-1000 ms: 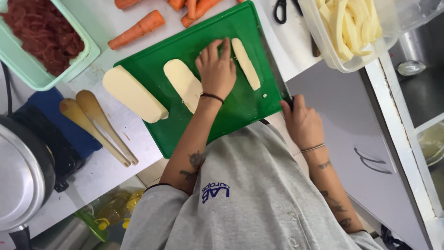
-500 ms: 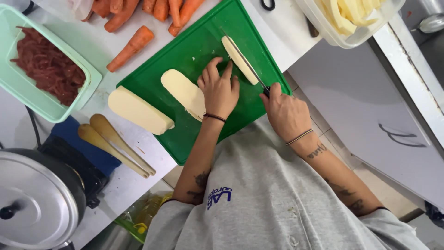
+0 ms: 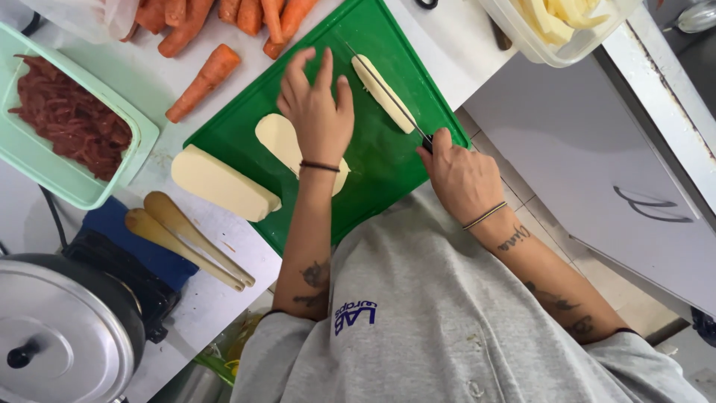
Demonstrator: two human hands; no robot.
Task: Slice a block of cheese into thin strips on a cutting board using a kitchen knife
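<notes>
**Two hands slicing a pale peeled slab on a green cutting board**

Both hands work over a green cutting board (image 3: 377,160) on a white counter (image 3: 142,89), seen from above and behind a person in a grey shirt. Their left hand (image 3: 317,112) lies palm down with fingers spread and open, resting partly on a pale yellow slab (image 3: 277,138) near the board's middle. Their right hand (image 3: 459,175) is closed around the dark handle of a knife (image 3: 388,93), whose thin blade lies along a narrower pale strip (image 3: 380,88) toward the board's far edge.

To cut cleanly, the blade would best stay aligned with the strip's length, tip anchored on the board, while the left fingertips curl back and stay clear of the edge. At present the left hand sits just beside the blade, so care there seems wise.

Counts: three pale pieces, namely the strip under the knife, the slab under the palm, and a thicker block (image 3: 224,183) half off the board's near-left edge. One loose carrot (image 3: 205,80) lies apart from a heap of carrots (image 3: 224,15) too overlapped to count. Two wooden spoons (image 3: 190,239) lie on a blue cloth (image 3: 123,239). One mint tub (image 3: 45,186) holds red shreds. One clear tub (image 3: 537,45) holds pale sticks. One pot lid (image 3: 52,336) sits at lower left.
</notes>
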